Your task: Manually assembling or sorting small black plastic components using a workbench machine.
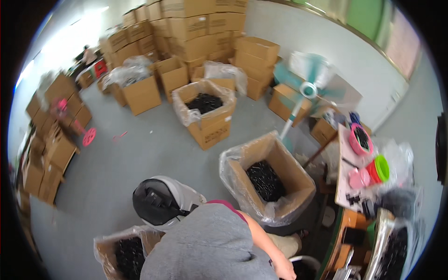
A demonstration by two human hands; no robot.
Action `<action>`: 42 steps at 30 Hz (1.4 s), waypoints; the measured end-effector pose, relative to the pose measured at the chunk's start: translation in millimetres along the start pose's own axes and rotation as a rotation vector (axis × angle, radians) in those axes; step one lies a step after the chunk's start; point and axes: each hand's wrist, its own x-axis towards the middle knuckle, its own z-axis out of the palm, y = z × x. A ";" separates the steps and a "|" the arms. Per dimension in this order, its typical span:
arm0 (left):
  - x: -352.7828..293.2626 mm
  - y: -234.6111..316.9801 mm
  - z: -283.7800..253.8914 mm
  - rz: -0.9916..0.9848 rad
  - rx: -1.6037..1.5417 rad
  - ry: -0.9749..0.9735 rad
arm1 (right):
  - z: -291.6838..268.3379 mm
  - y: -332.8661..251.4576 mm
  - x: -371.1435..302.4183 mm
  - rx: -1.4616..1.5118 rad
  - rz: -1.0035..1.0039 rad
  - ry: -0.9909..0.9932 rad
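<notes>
My left arm in a grey sleeve with a magenta hem fills the lower middle. Its bare forearm bends down to the right, to my left hand point(283, 269) at the lower edge. The picture's edge cuts off the fingers, so their grip does not show. Right beside that hand stands a white-rimmed bucket point(310, 259) with dark contents. Part of my leg in khaki trousers point(285, 243) shows behind the forearm. My right hand is out of view.
A plastic-lined carton point(293, 186) of black pieces stands ahead; another carton point(105, 247) lies lower left. A black-and-pale rounded object point(161, 201) sits between them. A teal fan point(308, 90) stands beyond. A workbench point(344, 182) on the right bears a pink basin point(358, 150).
</notes>
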 end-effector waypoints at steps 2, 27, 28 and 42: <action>-8.4 20.7 -12.9 -0.027 -0.047 0.099 | -23.1 -0.3 -8.2 0.041 0.017 0.090; 105.8 56.8 -158.3 0.224 0.275 0.607 | -48.3 -188.0 -49.4 -0.242 -0.816 -0.618; 104.0 56.5 -153.8 0.253 0.217 0.600 | -46.4 -197.7 -44.3 -0.296 -0.831 -0.387; 85.9 44.1 -112.0 0.494 0.023 0.531 | -72.5 -321.0 121.2 -1.713 -0.321 0.528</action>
